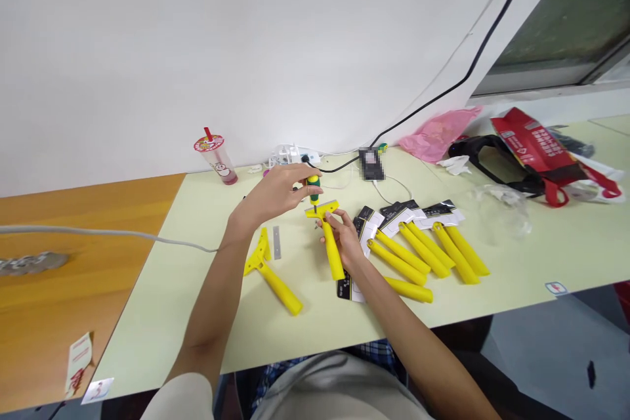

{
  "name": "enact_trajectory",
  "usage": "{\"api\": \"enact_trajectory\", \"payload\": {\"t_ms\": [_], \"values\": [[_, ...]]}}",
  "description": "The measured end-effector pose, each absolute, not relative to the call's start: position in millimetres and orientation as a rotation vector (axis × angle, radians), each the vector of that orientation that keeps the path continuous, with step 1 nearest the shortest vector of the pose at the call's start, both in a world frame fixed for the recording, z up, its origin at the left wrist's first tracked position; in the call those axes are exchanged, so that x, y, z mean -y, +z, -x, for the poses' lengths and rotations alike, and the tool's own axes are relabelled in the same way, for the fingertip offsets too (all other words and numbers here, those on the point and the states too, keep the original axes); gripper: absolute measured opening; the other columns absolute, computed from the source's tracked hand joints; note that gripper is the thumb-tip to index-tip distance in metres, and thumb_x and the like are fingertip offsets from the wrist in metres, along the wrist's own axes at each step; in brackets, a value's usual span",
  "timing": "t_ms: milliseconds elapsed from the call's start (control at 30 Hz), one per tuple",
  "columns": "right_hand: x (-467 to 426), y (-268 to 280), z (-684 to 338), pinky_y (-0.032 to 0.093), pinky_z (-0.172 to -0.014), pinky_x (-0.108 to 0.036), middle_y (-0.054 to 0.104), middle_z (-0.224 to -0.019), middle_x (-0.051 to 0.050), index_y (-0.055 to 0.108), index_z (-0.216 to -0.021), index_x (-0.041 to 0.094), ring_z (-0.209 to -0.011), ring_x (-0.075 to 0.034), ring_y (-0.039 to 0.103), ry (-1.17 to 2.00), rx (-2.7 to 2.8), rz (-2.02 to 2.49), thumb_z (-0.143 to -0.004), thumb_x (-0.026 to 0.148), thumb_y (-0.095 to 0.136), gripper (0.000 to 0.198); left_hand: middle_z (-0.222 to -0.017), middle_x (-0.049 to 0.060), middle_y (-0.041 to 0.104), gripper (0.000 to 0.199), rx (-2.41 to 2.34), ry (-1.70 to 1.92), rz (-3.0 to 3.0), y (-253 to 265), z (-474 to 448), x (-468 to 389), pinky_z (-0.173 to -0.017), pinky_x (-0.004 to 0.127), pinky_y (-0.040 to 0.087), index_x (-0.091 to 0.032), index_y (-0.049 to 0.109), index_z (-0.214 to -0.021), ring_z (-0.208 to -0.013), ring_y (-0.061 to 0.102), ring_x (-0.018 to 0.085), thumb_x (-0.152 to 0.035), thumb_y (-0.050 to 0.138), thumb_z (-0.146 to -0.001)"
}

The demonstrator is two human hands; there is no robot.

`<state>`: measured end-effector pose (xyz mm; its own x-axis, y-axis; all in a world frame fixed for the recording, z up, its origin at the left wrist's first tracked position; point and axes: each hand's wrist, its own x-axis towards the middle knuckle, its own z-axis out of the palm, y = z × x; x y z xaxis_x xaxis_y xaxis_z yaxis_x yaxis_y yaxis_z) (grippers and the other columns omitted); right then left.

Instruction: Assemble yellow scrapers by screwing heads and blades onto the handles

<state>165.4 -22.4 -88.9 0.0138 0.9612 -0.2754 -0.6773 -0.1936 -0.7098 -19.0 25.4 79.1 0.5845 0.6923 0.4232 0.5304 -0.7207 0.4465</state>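
My left hand pinches the green and yellow handle of a screwdriver, held upright with its tip down on the head of a yellow scraper. Around that scraper, just below its head, my right hand is closed. A metal edge shows along the top of the head. Left of it on the table lies another yellow scraper, beside a flat grey blade. Several yellow scrapers with black and white cards lie right of my right hand.
A clear cup with a red straw stands by the wall. Behind my hands are a power strip, cables and a black device. A pink bag, a red package and clear plastic lie to the right.
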Motion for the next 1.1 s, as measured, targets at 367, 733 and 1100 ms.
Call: {"api": "enact_trajectory", "payload": {"t_ms": [367,733,1100], "values": [[19.9,-84.2,-164.1,0.059,-0.042,-0.022,0.08,-0.098,-0.002,0.064,-0.101,0.025,-0.079,-0.021,0.078,1.524,0.459,0.902,-0.075,0.025,0.098,0.042,-0.12,0.007,0.081,0.019,-0.927,0.805,-2.487,81.9,26.2,-27.0,-0.092,0.039,0.055,-0.025,0.08,-0.116,-0.099,0.073,0.025,-0.035,0.069,-0.105],[20.4,-86.8,-166.3,0.057,-0.045,-0.019,0.079,-0.093,-0.001,0.063,-0.101,0.024,-0.077,-0.018,0.078,1.595,0.503,0.859,-0.081,0.023,0.094,0.037,-0.114,0.009,0.083,0.025,-0.936,0.805,-2.581,83.4,7.2,-10.1,-0.094,0.04,0.055,-0.021,0.081,-0.112,-0.098,0.074,0.026,-0.042,0.069,-0.103],[16.7,-92.9,-164.5,0.06,-0.047,-0.021,0.077,-0.084,0.0,0.058,-0.1,0.024,-0.071,-0.017,0.077,1.631,0.435,0.856,-0.085,0.016,0.088,0.034,-0.118,0.008,0.084,0.033,-1.14,0.77,-2.298,78.6,4.8,-4.1,-0.096,0.04,0.058,-0.023,0.085,-0.117,-0.104,0.077,0.028,-0.045,0.078,-0.094]]}}
